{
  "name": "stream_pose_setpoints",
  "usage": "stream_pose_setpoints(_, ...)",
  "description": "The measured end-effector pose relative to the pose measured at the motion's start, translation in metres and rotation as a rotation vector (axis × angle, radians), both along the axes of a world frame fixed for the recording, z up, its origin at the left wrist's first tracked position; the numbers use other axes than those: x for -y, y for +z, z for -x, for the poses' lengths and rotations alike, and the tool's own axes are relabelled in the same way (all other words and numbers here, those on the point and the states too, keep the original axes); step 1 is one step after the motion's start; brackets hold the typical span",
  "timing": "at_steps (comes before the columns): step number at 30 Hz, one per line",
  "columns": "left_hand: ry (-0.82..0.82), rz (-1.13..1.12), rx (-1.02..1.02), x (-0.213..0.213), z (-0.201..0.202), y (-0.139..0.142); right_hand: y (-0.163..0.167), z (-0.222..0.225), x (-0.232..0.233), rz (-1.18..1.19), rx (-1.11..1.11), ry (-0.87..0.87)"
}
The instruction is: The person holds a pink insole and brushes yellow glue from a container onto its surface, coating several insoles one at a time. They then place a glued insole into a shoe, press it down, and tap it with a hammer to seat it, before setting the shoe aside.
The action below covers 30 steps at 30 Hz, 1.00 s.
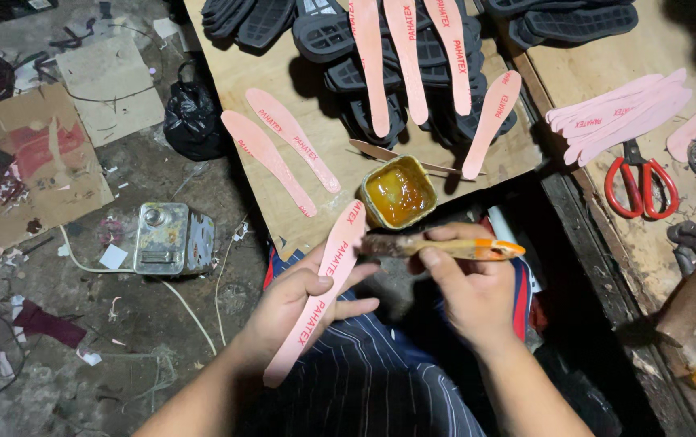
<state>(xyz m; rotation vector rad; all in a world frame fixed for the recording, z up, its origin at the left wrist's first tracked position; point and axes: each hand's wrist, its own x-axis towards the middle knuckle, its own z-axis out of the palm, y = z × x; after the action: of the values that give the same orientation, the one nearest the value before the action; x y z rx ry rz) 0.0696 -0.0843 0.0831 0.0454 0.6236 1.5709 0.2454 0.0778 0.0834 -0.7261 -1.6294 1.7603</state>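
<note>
My left hand point(298, 303) holds a long pink insole strip point(322, 283) with red print, tilted from lower left to upper right. My right hand point(471, 283) grips a glue brush point(437, 245) with an orange and yellow handle. Its dark bristles touch the strip's upper part. Just above sits an open tin of amber glue point(399, 192) on a brown board point(315, 218). Both hands hover over my lap in striped cloth.
More pink strips point(279, 154) lie on the board, others across black rubber soles point(412, 48). A stack of pink strips point(619, 113), red scissors point(640, 182) and a hammer point(695, 283) lie on the bench at right. A metal can point(171, 237) stands on the littered floor at left.
</note>
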Motion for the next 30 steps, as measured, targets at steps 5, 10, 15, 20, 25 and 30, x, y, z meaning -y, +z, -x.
stream_pose_setpoints(5,-0.012,-0.135,0.026,-0.005,-0.008,-0.001,-0.006,0.001,0.010,0.036,0.064,0.146)
stream_pose_setpoints(10,-0.028,-0.062,0.003,-0.003,-0.011,0.005,-0.001,0.009,0.009,-0.248,-0.007,0.115)
stream_pose_setpoints(15,-0.040,-0.112,-0.046,-0.003,-0.010,0.003,0.008,0.006,0.008,-0.366,0.013,0.251)
stream_pose_setpoints(20,0.013,0.028,-0.032,0.002,-0.021,-0.008,0.007,0.004,0.005,-0.423,0.096,0.164)
stream_pose_setpoints(25,0.156,-0.130,0.050,0.005,-0.031,-0.024,0.009,-0.013,0.010,-0.522,0.141,0.333)
stream_pose_setpoints(30,0.092,0.105,-0.263,0.018,-0.039,-0.025,0.015,-0.026,0.007,-0.268,-0.024,0.192)
